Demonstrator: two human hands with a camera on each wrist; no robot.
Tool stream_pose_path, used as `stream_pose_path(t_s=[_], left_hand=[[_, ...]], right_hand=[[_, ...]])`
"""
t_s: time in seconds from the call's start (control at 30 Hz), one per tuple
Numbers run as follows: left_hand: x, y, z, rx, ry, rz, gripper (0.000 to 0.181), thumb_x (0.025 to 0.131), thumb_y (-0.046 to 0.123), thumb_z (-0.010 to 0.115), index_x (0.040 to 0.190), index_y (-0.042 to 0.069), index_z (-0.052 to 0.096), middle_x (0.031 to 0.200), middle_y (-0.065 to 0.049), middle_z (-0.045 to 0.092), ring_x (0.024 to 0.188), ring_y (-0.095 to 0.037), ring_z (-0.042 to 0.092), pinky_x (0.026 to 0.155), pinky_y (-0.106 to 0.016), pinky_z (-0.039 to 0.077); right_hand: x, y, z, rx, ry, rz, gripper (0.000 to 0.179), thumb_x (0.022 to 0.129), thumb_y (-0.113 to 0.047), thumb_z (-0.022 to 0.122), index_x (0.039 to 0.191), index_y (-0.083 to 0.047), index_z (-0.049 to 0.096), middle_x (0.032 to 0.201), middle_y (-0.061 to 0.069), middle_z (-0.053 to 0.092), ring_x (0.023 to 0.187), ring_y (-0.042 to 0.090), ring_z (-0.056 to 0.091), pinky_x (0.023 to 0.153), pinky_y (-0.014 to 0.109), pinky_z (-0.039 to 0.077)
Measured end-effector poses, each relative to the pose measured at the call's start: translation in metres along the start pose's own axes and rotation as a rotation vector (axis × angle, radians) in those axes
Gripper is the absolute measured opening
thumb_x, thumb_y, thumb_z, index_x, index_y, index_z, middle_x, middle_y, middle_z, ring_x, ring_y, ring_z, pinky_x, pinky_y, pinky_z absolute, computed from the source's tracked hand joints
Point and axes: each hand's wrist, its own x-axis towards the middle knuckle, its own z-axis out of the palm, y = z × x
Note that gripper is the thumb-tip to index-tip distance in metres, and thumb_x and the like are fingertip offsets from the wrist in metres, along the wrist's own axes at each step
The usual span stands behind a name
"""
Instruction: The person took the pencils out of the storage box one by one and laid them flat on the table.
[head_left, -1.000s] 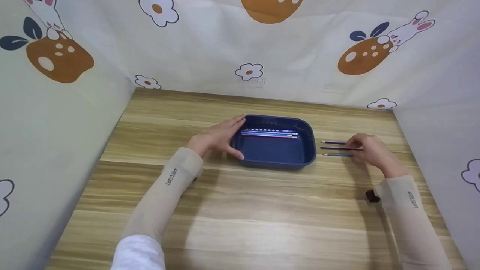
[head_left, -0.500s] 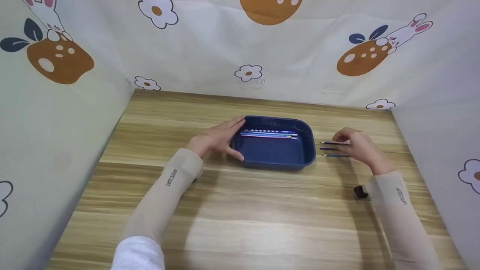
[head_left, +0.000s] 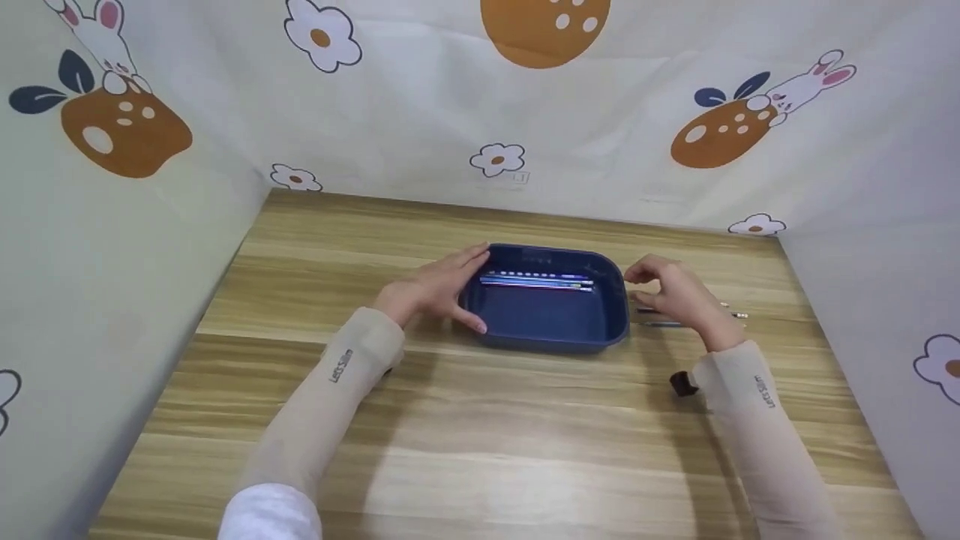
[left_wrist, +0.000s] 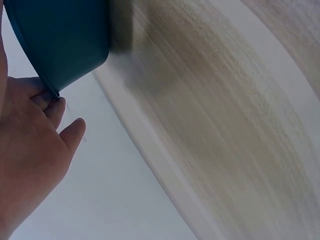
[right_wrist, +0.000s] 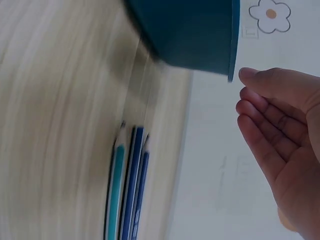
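Observation:
My left hand holds the left end of a dark blue plastic box, thumb at the near corner and fingers at the far one. In the left wrist view its fingertips bend at the rim of the box. Inside, along the far side, lie several pencils. My right hand hovers beside the box's right rim with bent fingers and nothing in its grasp. Beneath it on the table are three pencils, partly hidden in the head view. The right wrist view shows a teal pencil and two dark blue pencils side by side.
The wood-grain table extends in front of the box. White patterned sheeting rises behind and along both sides. A small black device sits at the right wrist.
My right hand has let go of the pencils on the table and moved left to the box's right rim. The left hand keeps its hold on the box.

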Motion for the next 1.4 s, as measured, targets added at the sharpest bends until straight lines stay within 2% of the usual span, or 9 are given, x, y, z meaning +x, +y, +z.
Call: stream_pose_path(t_s=[0.17, 0.47, 0.63, 0.8, 0.93, 1.13, 1.4], left_hand=[[0.001, -0.001, -0.005, 0.013, 0.018, 0.015, 0.129, 0.059, 0.076, 0.067, 0.152, 0.010, 0.007, 0.160, -0.003, -0.003, 0.146, -0.022, 0.005, 0.118, -0.040, 0.015], [0.001, 0.000, -0.008, 0.013, 0.005, -0.001, 0.129, 0.059, 0.075, 0.068, 0.152, 0.010, 0.007, 0.160, -0.001, -0.005, 0.146, -0.020, 0.003, 0.119, -0.038, 0.013], [0.000, 0.001, -0.004, 0.005, 0.019, -0.003, 0.128, 0.059, 0.075, 0.068, 0.152, 0.011, 0.008, 0.160, 0.000, -0.003, 0.146, -0.020, 0.005, 0.118, -0.038, 0.014], [0.000, 0.003, -0.001, -0.007, 0.005, 0.001, 0.128, 0.059, 0.074, 0.068, 0.152, 0.010, 0.007, 0.160, -0.001, -0.005, 0.146, -0.020, 0.004, 0.119, -0.039, 0.013], [0.004, 0.004, -0.002, -0.009, 0.019, 0.021, 0.128, 0.060, 0.074, 0.069, 0.153, 0.011, 0.007, 0.160, -0.002, -0.003, 0.146, -0.021, 0.003, 0.119, -0.039, 0.013], [0.002, 0.003, 0.001, -0.010, -0.005, 0.012, 0.128, 0.060, 0.075, 0.068, 0.153, 0.012, 0.006, 0.160, 0.001, -0.006, 0.146, -0.020, 0.002, 0.119, -0.039, 0.013], [-0.002, 0.000, 0.002, -0.010, 0.014, 0.008, 0.128, 0.059, 0.075, 0.068, 0.153, 0.011, 0.007, 0.160, 0.000, -0.004, 0.146, -0.020, 0.003, 0.119, -0.040, 0.013]], right_hand=[[0.018, -0.016, 0.012, 0.027, -0.020, -0.012, 0.021, 0.081, -0.006, 0.072, 0.100, -0.002, 0.066, 0.099, 0.012, 0.067, 0.095, 0.029, 0.063, 0.086, 0.046, 0.051], [0.043, -0.036, 0.034, 0.068, -0.073, -0.012, 0.024, 0.082, -0.008, 0.071, 0.104, -0.001, 0.065, 0.102, 0.013, 0.066, 0.096, 0.029, 0.062, 0.086, 0.043, 0.051], [0.050, -0.040, 0.048, 0.072, -0.086, -0.024, 0.024, 0.082, -0.008, 0.071, 0.104, -0.002, 0.065, 0.103, 0.011, 0.065, 0.096, 0.026, 0.061, 0.087, 0.041, 0.051], [0.054, -0.042, 0.061, 0.071, -0.110, -0.033, 0.026, 0.081, -0.009, 0.073, 0.105, -0.002, 0.065, 0.105, 0.012, 0.066, 0.097, 0.025, 0.062, 0.088, 0.040, 0.051], [0.057, -0.043, 0.068, 0.067, -0.107, -0.012, 0.028, 0.080, -0.009, 0.074, 0.105, -0.002, 0.066, 0.106, 0.012, 0.065, 0.099, 0.025, 0.062, 0.090, 0.040, 0.051], [0.062, -0.048, 0.079, -0.026, -0.171, 0.011, 0.030, 0.082, -0.007, 0.071, 0.110, 0.000, 0.064, 0.109, 0.013, 0.064, 0.102, 0.026, 0.060, 0.092, 0.041, 0.049], [0.069, -0.056, 0.087, -0.151, -0.174, 0.007, 0.014, 0.081, 0.002, 0.064, 0.094, -0.003, 0.067, 0.091, 0.009, 0.065, 0.081, 0.022, 0.059, 0.073, 0.037, 0.052]])
